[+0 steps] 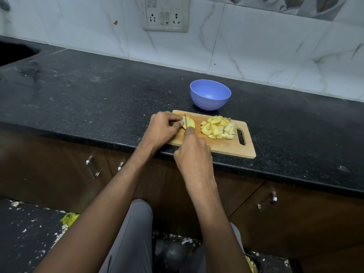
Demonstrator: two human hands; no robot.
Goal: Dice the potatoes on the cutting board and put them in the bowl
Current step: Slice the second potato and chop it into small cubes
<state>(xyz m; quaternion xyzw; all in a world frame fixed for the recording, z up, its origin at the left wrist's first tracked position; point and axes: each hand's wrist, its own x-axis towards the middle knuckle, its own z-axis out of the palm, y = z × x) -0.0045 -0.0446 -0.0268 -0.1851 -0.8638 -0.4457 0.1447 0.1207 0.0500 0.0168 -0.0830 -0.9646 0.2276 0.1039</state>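
Observation:
A wooden cutting board [226, 147] lies at the front edge of the black counter. On its left part sits a peeled yellow potato piece [190, 123]. My left hand [162, 128] holds that piece with curled fingertips. My right hand [194, 152] grips a knife [185, 120], whose thin blade stands edge-on in the potato; the handle is hidden in my fist. A heap of diced potato [218, 128] lies on the board's right part, near the handle slot. Behind the board stands a blue bowl [210, 94] with nothing visible inside.
The black granite counter [98, 99] stretches left to a dark sink [13, 53]. A tiled wall with a socket plate [166, 16] runs behind. Cabinet doors with metal handles [92, 166] are below, and scraps litter the floor.

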